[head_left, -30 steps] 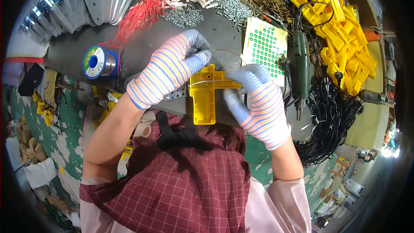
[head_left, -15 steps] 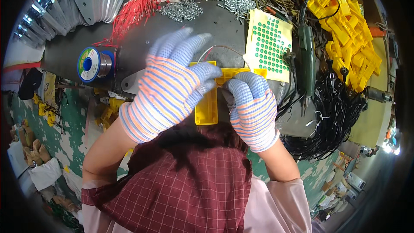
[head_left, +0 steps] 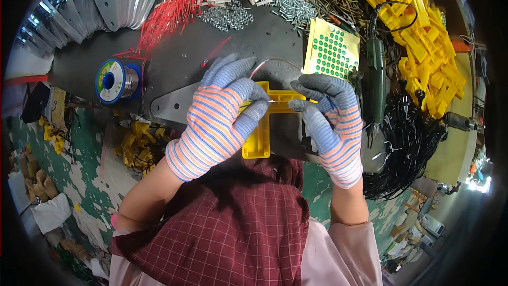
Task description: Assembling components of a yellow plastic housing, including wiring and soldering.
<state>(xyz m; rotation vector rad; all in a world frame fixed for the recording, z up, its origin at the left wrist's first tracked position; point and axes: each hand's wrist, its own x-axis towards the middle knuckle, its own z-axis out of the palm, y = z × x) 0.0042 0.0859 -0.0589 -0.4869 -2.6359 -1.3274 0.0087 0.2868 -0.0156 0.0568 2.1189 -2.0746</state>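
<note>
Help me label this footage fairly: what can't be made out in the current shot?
All in the head view:
Yellow housing: its left part is mostly hidden by the left hand.
Flat metal plate: its right end is covered by the same hand.
Thin piece in the left hand's pinch: too small to identify.
Yellow-tipped piece at the right hand: too small, partly covered by it.

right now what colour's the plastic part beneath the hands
The plastic part is yellow, clearest in the head view.
</note>
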